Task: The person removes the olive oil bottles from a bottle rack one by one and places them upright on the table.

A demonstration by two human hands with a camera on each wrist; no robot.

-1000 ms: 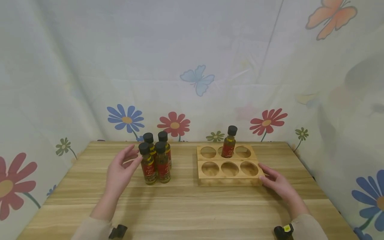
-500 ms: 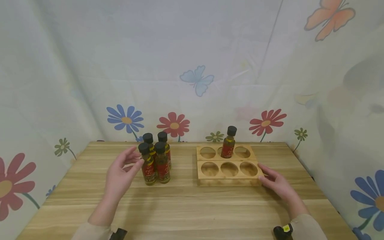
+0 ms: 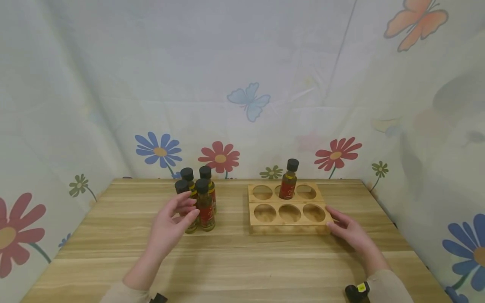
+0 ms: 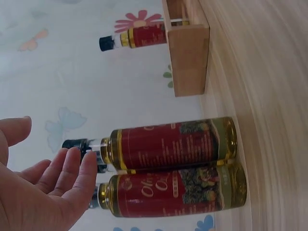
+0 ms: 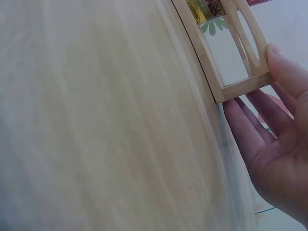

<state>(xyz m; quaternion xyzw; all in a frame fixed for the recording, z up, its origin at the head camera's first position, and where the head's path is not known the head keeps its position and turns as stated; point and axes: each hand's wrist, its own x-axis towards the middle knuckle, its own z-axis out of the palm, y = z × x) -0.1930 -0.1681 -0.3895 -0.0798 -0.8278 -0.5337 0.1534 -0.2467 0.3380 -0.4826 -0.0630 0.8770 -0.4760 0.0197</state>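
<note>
Several small olive oil bottles with black caps and red labels stand upright in a tight group left of centre; one is the front right bottle (image 3: 206, 212). My left hand (image 3: 170, 225) is beside them, fingers loosely bent, with nothing between thumb and fingers. It partly hides the front left bottle (image 3: 182, 187). In the left wrist view, the fingers lie near the bottle necks; contact cannot be told. To the right is a two-level wooden rack (image 3: 289, 230) with round holes. Another olive oil bottle (image 3: 289, 185) stands in its back middle hole. My right hand (image 3: 354, 235) touches the rack's right end, fingers fairly straight.
The wooden tabletop (image 3: 242, 265) extends in front of the bottles and rack. A patterned cloth backdrop (image 3: 182, 105) with flowers and butterflies rises behind the table and along both sides. Dark wrist cameras sit at both sleeves.
My left hand has moved right, from the left side of the bottle group to in front of the front left bottle. The right hand, rack and bottles stay where they were.
</note>
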